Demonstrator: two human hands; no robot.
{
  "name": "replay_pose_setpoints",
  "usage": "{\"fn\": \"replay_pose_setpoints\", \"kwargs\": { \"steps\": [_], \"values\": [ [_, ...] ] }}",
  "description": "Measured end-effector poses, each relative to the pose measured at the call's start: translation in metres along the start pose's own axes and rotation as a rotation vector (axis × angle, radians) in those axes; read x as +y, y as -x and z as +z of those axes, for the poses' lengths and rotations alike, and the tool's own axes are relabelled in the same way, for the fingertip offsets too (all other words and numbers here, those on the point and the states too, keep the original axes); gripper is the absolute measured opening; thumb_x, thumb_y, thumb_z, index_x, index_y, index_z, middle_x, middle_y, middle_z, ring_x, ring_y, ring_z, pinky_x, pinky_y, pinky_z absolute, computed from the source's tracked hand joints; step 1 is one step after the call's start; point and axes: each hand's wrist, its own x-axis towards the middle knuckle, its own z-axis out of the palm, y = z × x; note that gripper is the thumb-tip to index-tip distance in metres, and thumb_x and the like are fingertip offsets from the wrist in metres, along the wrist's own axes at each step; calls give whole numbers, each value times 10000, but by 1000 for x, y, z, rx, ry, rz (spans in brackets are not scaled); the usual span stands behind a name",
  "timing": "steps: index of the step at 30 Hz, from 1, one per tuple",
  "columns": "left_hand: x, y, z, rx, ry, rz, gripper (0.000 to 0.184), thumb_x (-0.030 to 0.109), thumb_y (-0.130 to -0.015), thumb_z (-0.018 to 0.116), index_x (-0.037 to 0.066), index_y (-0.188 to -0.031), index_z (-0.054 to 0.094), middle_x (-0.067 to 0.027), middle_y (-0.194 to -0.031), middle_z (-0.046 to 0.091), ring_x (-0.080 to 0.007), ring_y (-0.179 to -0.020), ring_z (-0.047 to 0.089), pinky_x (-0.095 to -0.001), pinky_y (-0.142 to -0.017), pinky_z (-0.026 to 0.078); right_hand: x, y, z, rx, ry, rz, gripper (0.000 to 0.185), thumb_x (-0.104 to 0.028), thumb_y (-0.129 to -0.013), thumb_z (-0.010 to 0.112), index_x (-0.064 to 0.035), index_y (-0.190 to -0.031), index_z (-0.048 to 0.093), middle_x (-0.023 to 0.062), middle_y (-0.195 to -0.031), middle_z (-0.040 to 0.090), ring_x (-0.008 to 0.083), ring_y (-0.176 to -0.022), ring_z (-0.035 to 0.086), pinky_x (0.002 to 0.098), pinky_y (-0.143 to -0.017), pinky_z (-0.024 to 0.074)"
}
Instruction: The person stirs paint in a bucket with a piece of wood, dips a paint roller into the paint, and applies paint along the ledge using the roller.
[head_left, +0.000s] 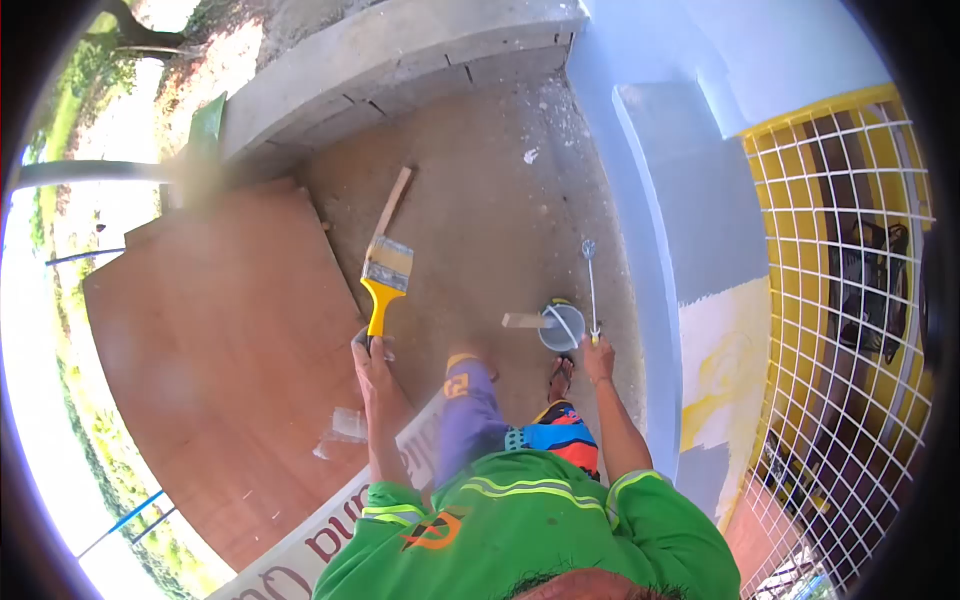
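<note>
My left hand (374, 360) is closed around the yellow handle of a wide paintbrush (388, 268), bristles pointing away from me. A wooden stick (393, 205) lies beyond the bristles. In my right hand (598, 358) is the yellow-and-white grip of a thin-rod tool (591, 290) that looks like a small paint roller. Its small, grey-blue head points forward. Just left of this hand, a bucket (562, 328) with a white handle stands on the floor. A flat wooden piece (522, 320) sticks out over its rim.
A brown board (230, 370) lies left, with a clear plastic piece (348, 425) on it. A lettered banner (340, 520) is below. Along the right run a pale blue wall (610, 230), grey-painted panel (705, 215) and white grille (840, 230). A low concrete wall (400, 50) bounds the far side.
</note>
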Motion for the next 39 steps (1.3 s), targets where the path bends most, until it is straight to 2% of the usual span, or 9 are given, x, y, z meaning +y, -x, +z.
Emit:
{"fn": "replay_pose_setpoints", "kwargs": {
  "steps": [7,10,16,22,28,31,34,37,39],
  "values": [
    [129,-327,106,-247,49,275,239,256,-1021,512,60,-1136,585,-3,-881,634,-50,-703,509,-224,-668,454,-72,-31,-20,-1,40,-5,379,-342,-881,665,35,-920,644,279,-843,650,464,-844,633,488,-729,489],
    [160,-514,211,-493,353,130,279,297,-1018,522,78,-1179,585,0,-952,624,-58,-765,543,-254,-739,501,-146,-40,-6,95,-40,71,325,-279,-876,682,38,-841,616,229,-743,632,390,-705,625,463,-659,486],
    [191,-730,339,-711,521,-90,360,347,-1003,545,59,-1217,569,-12,-1032,617,-91,-787,570,-305,-803,542,-206,-13,55,12,-262,543,284,-237,-885,672,19,-786,597,112,-589,556,210,-542,553,401,-563,452],
    [218,-851,415,-795,366,-91,364,338,-1004,546,46,-1220,580,-6,-1012,612,-83,-767,547,-309,-826,550,-260,-18,82,36,-43,311,279,-229,-887,680,24,-800,603,104,-573,547,191,-490,493,388,-500,408],
    [224,-908,473,-842,211,-98,347,354,-1000,553,92,-1226,576,17,-1013,631,-68,-765,535,-285,-819,521,-287,-1,115,120,9,375,310,-265,-884,684,17,-786,604,101,-568,544,186,-485,486,391,-492,399],
    [210,-929,483,-837,97,-54,402,414,-991,544,87,-1219,599,21,-985,611,-85,-792,503,-294,-795,509,-284,23,130,29,-122,602,327,-273,-893,675,35,-812,600,92,-569,541,199,-495,483,398,-503,408],
    [189,-959,486,-745,-301,157,443,458,-983,520,89,-1207,622,-30,-1046,657,-162,-863,573,-369,-843,486,-304,35,124,-25,-164,742,344,-279,-893,667,62,-892,625,183,-767,630,285,-712,600,442,-688,477],
    [174,-978,486,-363,-1004,892,488,477,-978,485,74,-1215,626,-127,-1144,664,-304,-1010,610,-453,-935,439,-391,8,73,-8,-146,761,364,-274,-883,672,73,-991,648,296,-1122,604,385,-1112,557,476,-987,409],
    [175,-972,485,-138,-869,926,487,447,-980,465,60,-1233,618,-197,-1215,630,-386,-1129,574,-487,-999,387,-397,10,67,0,-184,785,362,-259,-880,672,62,-1045,648,320,-1231,541,415,-1212,482,468,-1043,359]
  ]
}}
